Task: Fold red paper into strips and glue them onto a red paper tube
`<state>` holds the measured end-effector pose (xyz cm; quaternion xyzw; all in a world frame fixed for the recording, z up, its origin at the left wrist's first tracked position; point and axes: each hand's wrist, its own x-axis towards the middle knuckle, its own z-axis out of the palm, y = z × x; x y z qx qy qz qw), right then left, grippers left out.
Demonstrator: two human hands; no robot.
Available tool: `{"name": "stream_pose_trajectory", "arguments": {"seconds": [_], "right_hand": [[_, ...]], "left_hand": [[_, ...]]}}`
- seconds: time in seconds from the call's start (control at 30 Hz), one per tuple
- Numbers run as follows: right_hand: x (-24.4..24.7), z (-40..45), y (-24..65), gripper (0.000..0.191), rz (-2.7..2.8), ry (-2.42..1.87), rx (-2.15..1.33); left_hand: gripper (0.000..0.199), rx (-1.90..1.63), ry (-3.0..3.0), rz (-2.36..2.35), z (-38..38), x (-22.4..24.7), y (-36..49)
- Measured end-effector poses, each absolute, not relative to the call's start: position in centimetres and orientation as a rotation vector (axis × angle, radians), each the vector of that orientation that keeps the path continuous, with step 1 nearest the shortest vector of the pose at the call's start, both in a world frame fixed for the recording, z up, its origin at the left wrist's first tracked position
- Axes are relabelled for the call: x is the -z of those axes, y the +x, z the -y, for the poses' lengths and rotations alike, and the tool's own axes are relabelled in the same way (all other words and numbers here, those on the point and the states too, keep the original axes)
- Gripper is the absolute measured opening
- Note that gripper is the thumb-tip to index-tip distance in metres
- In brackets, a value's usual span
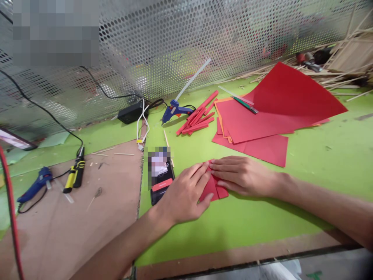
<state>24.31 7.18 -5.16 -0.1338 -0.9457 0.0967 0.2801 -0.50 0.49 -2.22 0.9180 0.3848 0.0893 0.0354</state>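
Note:
A small folded red paper (215,189) lies on the green table top, partly hidden under both hands. My left hand (190,191) rests flat over its left side, fingers extended and thumb apart. From the right, my right hand (243,175) lies on the paper's upper right part, fingers stretched out side by side. The fingertips of both hands nearly meet at the paper's top edge. A phone (160,190) with a lit screen sits just left of my left hand. Behind the hands is a pile of narrow folded red strips (198,119).
A blue glue gun (175,111) stands behind the phone, near a black adapter (132,112). Large red sheets (262,116) with a green-handled knife (244,104) lie at the right. Another glue gun (36,186) and yellow-black tools (74,175) are at left. Thin sticks lie before the perforated metal screen (175,42).

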Motion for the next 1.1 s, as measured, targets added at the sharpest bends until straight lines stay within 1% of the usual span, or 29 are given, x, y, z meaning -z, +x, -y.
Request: {"name": "stream_pose_trajectory", "arguments": {"seconds": [0.1,0.27,0.4,0.53,0.67,0.93,1.1], "right_hand": [[5.0,-7.1,24.3,0.029,2.528,-0.346,-0.228],[4.5,-6.7,24.4,0.019,2.465,-0.322,-0.108],[4.3,-6.2,25.1,0.018,2.509,-0.232,-0.064],[4.5,-5.6,26.0,0.018,2.514,-0.170,-0.162],[4.7,-5.3,26.4,0.025,2.510,-0.154,-0.243],[4.5,-5.2,26.3,0.025,2.529,-0.124,-0.260],[4.3,-5.2,26.4,0.026,2.561,-0.119,-0.234]], "left_hand": [[0.055,-0.279,2.822,-1.180,-0.6,2.2,-0.5],[0.058,-0.282,2.856,-1.158,-0.8,2.2,-0.6],[0.048,-0.330,2.879,-1.147,-1.0,2.1,-0.6],[0.038,-0.404,2.854,-1.155,-1.3,1.9,-0.4],[0.035,-0.434,2.852,-1.157,-1.5,1.8,-0.4],[0.036,-0.392,2.969,-1.109,-1.6,2.1,-0.5],[0.023,-0.471,2.919,-1.202,-1.9,2.0,0.6]]}}
